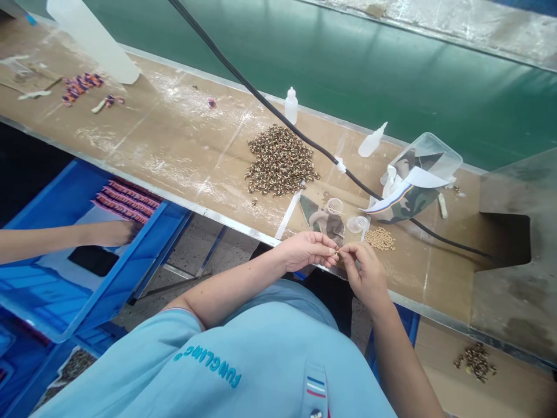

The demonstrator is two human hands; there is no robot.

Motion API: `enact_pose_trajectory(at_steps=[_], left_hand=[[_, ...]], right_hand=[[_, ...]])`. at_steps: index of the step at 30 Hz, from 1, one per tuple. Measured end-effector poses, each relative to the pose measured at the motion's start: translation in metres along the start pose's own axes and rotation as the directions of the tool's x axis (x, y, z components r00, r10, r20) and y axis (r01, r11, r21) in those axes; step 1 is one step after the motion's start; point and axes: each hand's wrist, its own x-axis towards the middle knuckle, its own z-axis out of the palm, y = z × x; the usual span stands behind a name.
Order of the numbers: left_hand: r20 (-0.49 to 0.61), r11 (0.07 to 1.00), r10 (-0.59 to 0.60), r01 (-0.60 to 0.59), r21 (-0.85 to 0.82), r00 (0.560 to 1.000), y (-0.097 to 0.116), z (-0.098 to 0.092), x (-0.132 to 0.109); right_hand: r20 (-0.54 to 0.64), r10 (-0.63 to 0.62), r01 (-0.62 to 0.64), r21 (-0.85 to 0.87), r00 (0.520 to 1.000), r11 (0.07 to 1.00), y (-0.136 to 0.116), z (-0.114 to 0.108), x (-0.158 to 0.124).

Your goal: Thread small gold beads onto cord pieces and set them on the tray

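Observation:
My left hand [307,251] and my right hand [365,271] meet at the near edge of the workbench [183,145], fingertips pinched together on a tiny pale bead-like piece [336,253]. Both hands are closed in a pinch. Just beyond them lie a small heap of tan beads [380,238], two little clear cups [357,224] and a camouflage-patterned cloth piece [324,220]. A large pile of brown patterned pieces [279,161] lies further back on the bench.
A black cable [304,138] crosses the bench diagonally. Two small white squeeze bottles [291,105] and a clear plastic tub [424,168] stand behind. Another person's arm [65,238] reaches over a blue crate [87,255] at left. A green conveyor belt [369,64] runs behind.

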Motion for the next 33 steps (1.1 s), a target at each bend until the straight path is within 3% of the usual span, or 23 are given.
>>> enact_pose_trajectory(at_steps=[10, 18, 33], left_hand=[[0.008, 1.0, -0.003, 0.002, 0.015, 1.0, -0.0007, -0.0014, 0.0001], [0.009, 1.0, -0.022, 0.022, 0.022, 1.0, -0.0004, -0.0032, 0.001], [0.001, 0.997, 0.041, -0.041, 0.062, 0.999, -0.0062, -0.0008, -0.0007]], right_hand=[[0.016, -0.008, 0.008, 0.012, 1.0, 1.0, 0.0001, -0.0052, 0.0004], [-0.01, -0.087, 0.087, 0.002, 0.996, 0.996, -0.0012, -0.0041, 0.0025], [-0.054, -0.055, 0.055, -0.009, 0.997, 0.998, -0.0006, -0.0022, -0.0056]])
